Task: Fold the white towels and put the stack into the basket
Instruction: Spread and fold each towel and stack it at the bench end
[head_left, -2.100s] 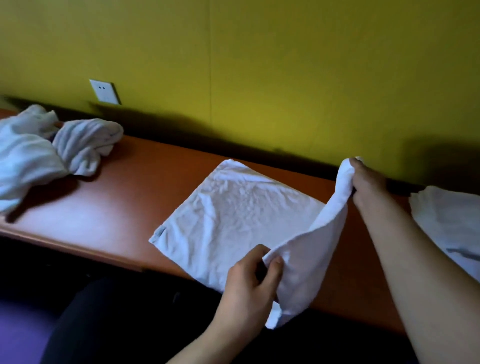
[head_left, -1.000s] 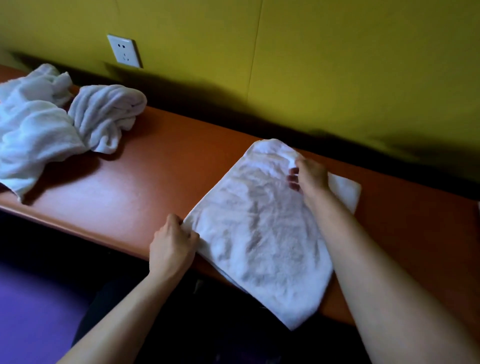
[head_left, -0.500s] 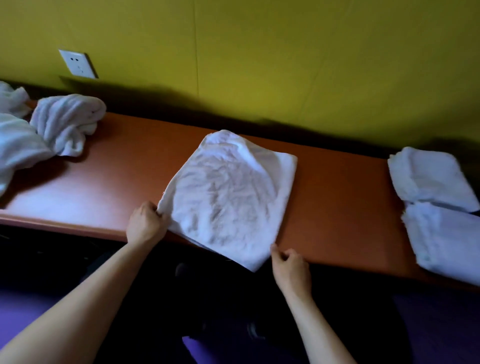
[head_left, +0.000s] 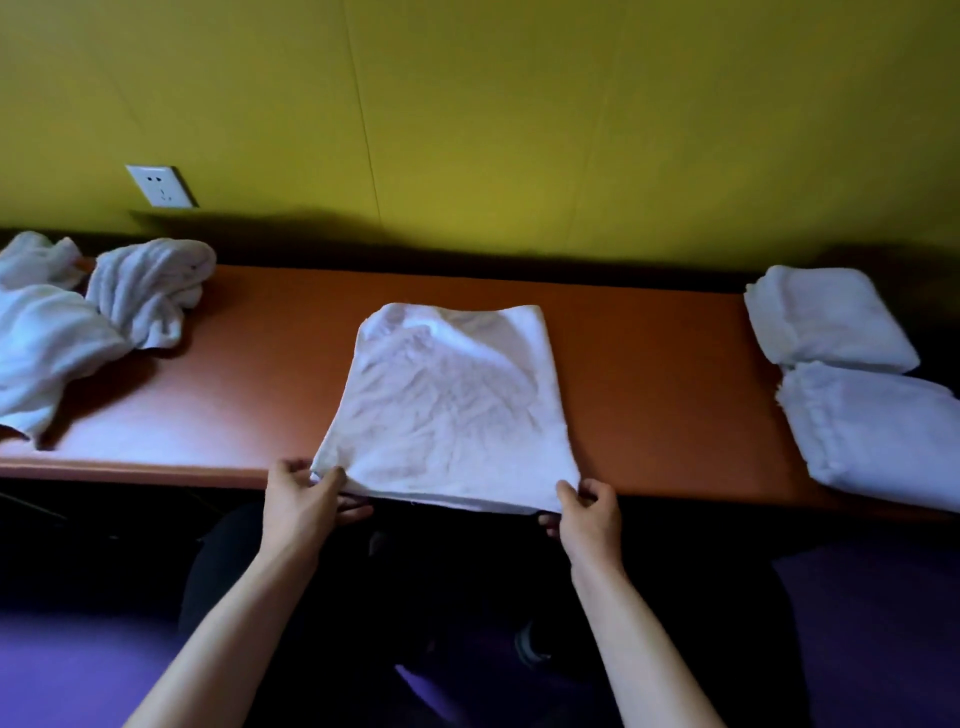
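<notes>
The white terry towel folded to a doubled rectangle (head_left: 447, 405) lies flat at the middle of the orange-brown wooden worktop (head_left: 649, 395). Its near edge overhangs the front edge of the worktop; its far edge stops short of the rear edge. The upper layer is creased, with a raised wrinkle near the far left corner.

The left hand (head_left: 304, 501) pinches the near left corner of the towel, thumb on top and fingers curled underneath. The right hand (head_left: 589, 512) pinches the near right corner in the same manner, thumb on the upper layer and fingers below. Both hands sit just in front of the front edge of the worktop, with the towel extending away from them toward the wall.

At the right end of the worktop, two folded white towels (head_left: 852, 374) lie side by side, one toward the rear edge and one toward the front edge, touching each other and well apart from the central towel. At the left end, a pile of crumpled, unfolded white towels (head_left: 88, 317) lies loosely heaped.

Behind the worktop stands a yellow-green panelled wall (head_left: 519, 130). A white wall socket (head_left: 161, 186) is mounted on it above the crumpled pile. Purple flooring (head_left: 872, 649) is visible below the worktop.
</notes>
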